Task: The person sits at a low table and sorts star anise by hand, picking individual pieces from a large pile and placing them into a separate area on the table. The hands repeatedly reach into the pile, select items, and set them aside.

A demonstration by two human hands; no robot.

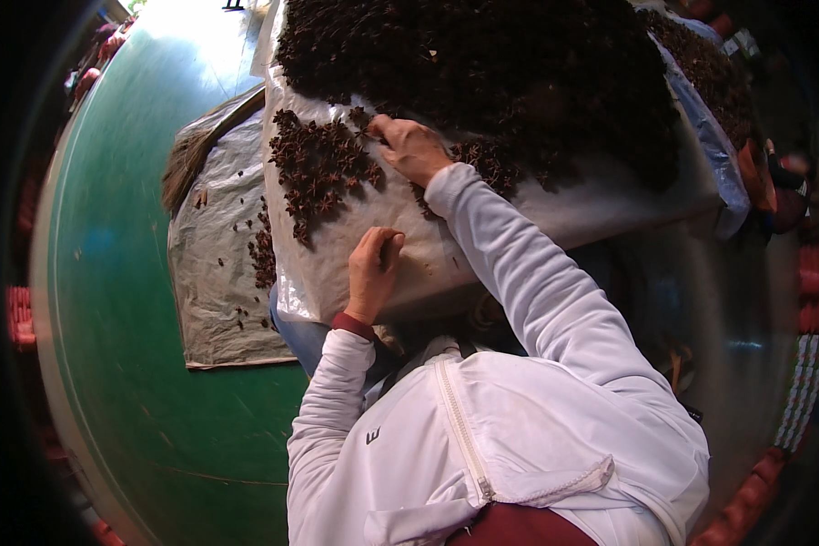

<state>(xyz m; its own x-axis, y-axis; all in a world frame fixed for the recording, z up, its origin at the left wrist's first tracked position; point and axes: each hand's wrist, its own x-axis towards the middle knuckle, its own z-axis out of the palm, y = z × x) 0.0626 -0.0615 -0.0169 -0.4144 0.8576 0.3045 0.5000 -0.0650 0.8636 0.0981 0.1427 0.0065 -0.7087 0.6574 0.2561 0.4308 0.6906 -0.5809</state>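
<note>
Dried star anise covers much of a table lined with a whitish plastic sheet (pixel 409 225). A large dark heap (pixel 478 61) fills the far side, and a smaller spread of star anise (pixel 324 164) lies at the left edge. My right hand (pixel 409 147) reaches between them, fingertips at a few star anise pieces (pixel 360 119); whether it grips one cannot be made out. My left hand (pixel 375 266) rests over the sheet's near part, fingers curled, with nothing visible in it. More star anise (pixel 488 164) lies beside my right wrist, partly behind the sleeve.
Left of the table, a woven sheet (pixel 211 300) on the green floor (pixel 123 273) holds scattered star anise. A straw broom (pixel 191 157) lies across its upper edge. At the far right are another star anise pile (pixel 710 75) and a partly seen person (pixel 788 191).
</note>
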